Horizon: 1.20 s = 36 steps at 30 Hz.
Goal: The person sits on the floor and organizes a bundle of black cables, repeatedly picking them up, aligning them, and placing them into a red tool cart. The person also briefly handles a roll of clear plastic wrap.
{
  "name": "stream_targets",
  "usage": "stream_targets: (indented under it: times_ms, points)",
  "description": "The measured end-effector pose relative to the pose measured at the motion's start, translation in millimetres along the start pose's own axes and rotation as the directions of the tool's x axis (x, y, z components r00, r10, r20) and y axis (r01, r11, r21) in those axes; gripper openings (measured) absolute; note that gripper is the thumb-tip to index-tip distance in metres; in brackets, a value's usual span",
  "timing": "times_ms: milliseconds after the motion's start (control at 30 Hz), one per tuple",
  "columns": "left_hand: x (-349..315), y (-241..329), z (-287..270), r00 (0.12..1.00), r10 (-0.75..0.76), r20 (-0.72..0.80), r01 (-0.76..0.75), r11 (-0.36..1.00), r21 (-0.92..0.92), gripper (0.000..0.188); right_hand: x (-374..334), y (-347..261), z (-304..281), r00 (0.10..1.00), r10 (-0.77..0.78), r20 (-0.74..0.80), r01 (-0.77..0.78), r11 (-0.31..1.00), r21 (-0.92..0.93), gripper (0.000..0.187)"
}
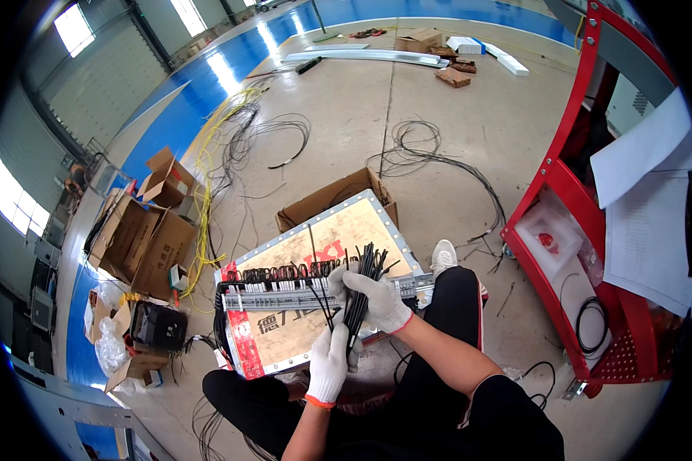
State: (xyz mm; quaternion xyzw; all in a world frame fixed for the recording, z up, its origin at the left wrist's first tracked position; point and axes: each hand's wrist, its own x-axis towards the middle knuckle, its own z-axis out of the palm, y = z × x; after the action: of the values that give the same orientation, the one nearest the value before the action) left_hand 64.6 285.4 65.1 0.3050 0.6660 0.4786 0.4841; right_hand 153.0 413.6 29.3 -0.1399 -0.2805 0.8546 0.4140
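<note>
We grip the bundle of black wires (361, 296) in both gloved hands, left hand (329, 363) closed low, right hand (377, 301) closed higher, its long axis running up toward the terminal strip (300, 298) on the board (284, 338).

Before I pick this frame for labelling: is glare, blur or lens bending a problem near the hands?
Head view: the left hand, right hand and black wire bundle are sharp and evenly lit; window glare streaks only the far blue floor; fisheye bending curves the red rack near the dark rim.
</note>
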Motion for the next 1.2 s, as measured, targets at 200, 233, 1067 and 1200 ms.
stream_targets:
  times_ms: [200, 233, 1067, 1200]
  points:
    - [7.6, -12.3, -1.8, 1.0, 0.012, 0.015, -0.013, 0.999, 0.046, 0.035, 3.1, 17.4, -5.7, 0.987, 0.049, -0.156, -0.01, 0.971, 0.238, 0.023]
    - [8.1, -13.8, -2.0, 1.0, 0.022, 0.014, -0.023, 0.998, 0.055, 0.037, 0.5, 13.9, 0.5, 0.981, 0.077, -0.177, -0.028, 0.964, 0.264, 0.024]
    - [8.1, -6.9, -0.1, 0.991, -0.018, 0.135, 0.007, 0.996, 0.084, 0.034, 6.9, -2.6, -18.2, 0.985, 0.163, 0.063, -0.153, 0.98, -0.129, 0.022]
    - [11.0, -1.4, -13.0, 0.884, -0.059, 0.463, 0.108, 0.991, -0.081, 0.039, -3.2, -18.0, 0.6, 0.935, 0.267, 0.232, -0.286, 0.957, 0.051, 0.039]
